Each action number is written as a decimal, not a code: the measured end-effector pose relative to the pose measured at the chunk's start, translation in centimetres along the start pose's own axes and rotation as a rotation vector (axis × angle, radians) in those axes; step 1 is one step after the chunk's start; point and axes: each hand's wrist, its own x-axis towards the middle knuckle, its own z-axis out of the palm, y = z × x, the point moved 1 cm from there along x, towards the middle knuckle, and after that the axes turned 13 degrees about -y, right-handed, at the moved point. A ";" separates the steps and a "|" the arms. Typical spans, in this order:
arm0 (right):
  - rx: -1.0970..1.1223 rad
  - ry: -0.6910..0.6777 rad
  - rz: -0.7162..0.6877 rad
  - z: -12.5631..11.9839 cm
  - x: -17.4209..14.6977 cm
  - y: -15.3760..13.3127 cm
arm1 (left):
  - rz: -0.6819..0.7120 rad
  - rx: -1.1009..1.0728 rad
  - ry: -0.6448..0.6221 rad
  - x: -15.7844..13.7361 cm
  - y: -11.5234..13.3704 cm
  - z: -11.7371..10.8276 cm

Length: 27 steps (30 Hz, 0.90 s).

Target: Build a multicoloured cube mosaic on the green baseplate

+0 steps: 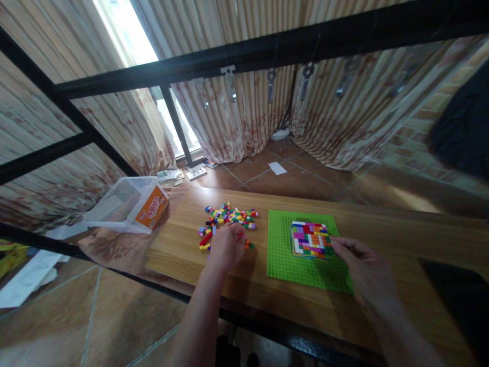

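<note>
A low block of colourful toy bricks (309, 239) stands on a green studded baseplate (280, 267). At the block's right side, my right hand (364, 265) is closed, with thumb and fingertips against its edge. My left hand (228, 245) hovers over the near part of a pile of loose toy bricks (229, 215), left of the baseplate. Its fingers are pinched together, and a small red toy brick (240, 234) shows at the tips. The hand hides some of the pile.
A wooden table (175, 250) carries the bricks, with a dark flat object (458, 290) at its right. Left of it is a clear plastic box (114, 204) with an orange label. A black metal frame (244, 56) crosses before the curtains (237, 117). Papers (170, 177) lie beyond.
</note>
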 end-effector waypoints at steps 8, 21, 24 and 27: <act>-0.044 -0.015 0.011 -0.2 0.1 0.3 | 0.089 0.194 0.085 1.8 1.9 2.1; -0.221 0.003 -0.258 0.7 -1.6 -2.6 | 0.316 -0.368 0.024 0.2 4.7 2.5; -0.213 -0.226 -0.308 2.2 -3.0 -3.8 | 0.414 -0.615 -0.060 -1.1 6.6 3.5; -0.179 -0.372 -0.329 3.1 -3.6 -4.2 | 0.475 -0.776 -0.159 -1.8 8.0 4.4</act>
